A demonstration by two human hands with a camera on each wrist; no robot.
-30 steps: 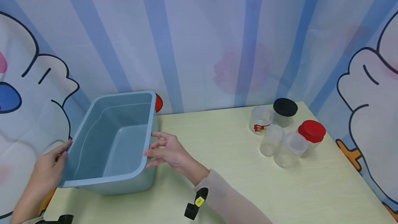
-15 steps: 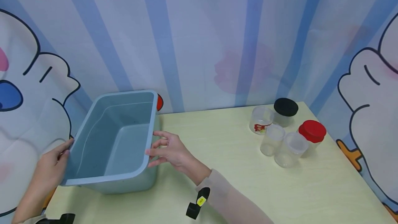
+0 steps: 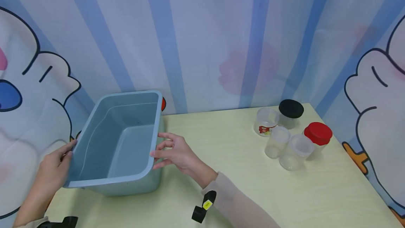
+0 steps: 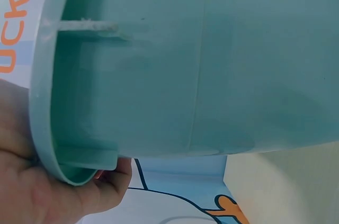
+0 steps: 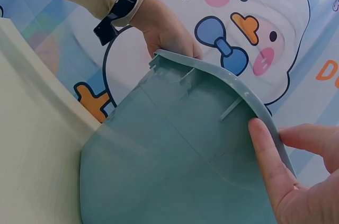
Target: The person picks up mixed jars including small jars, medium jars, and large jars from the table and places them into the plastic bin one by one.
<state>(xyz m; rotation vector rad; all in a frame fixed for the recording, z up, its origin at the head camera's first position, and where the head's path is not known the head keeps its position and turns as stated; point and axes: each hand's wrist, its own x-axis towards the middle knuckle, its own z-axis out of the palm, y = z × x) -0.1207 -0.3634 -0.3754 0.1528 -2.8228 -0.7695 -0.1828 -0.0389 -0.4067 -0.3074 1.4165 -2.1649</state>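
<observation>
A blue-grey plastic basin [image 3: 126,157] stands at the left of the table, its hollow inside facing up. My left hand [image 3: 54,167] grips its left rim, thumb over the edge; in the left wrist view the fingers [image 4: 114,181] curl under the lip. On the opposite side my right hand [image 3: 175,153] pinches the right rim, with the thumb on top and the other fingers spread along the outer wall. The right wrist view shows a finger [image 5: 265,150] against the outside, just below the rim.
At the right of the table [image 3: 227,157] stand several clear plastic jars: one with a black lid [image 3: 291,109], one with a red lid [image 3: 317,133], one with a red label [image 3: 265,124]. A printed cloth backdrop [image 3: 202,38] hangs behind.
The basin and both hands have shifted slightly to the right. Both hands keep their hold on the rim, and the jars stand as before.
</observation>
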